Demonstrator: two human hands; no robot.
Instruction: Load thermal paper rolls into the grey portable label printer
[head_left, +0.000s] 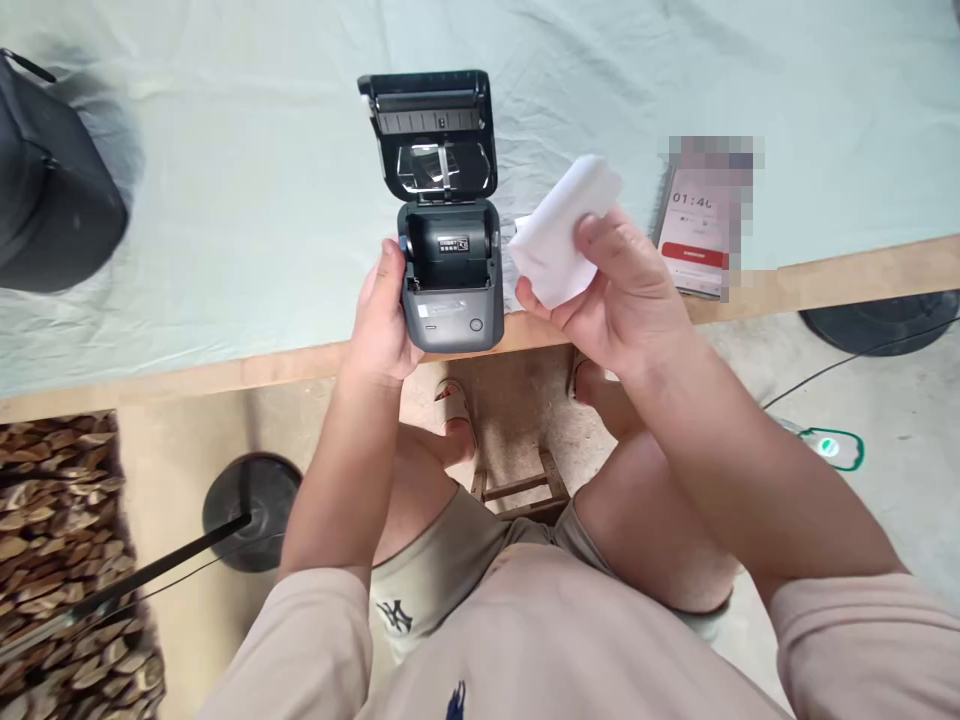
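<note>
A small dark label printer (457, 318) stands near the table's front edge with its lid (439, 130) swung up and back. Inside, its paper bay (442, 255) shows a small printed sticker and no roll. My left hand (382, 320) grips the printer's left side, thumb along the edge. Just right of the printer, my right hand (619, 290) pinches a white piece of paper (566, 230) between thumb and fingers. The paper is bent over and apart from the printer. Whether it is a loose sheet or a roll's end, I cannot tell.
A phone (697, 230) lies on the right of the cloth-covered table (247, 180). At the far left sits a dark zipped bag (56, 190). Below the wooden edge are a round black stand base (251, 510), another base (881, 320) and stacked firewood (67, 560).
</note>
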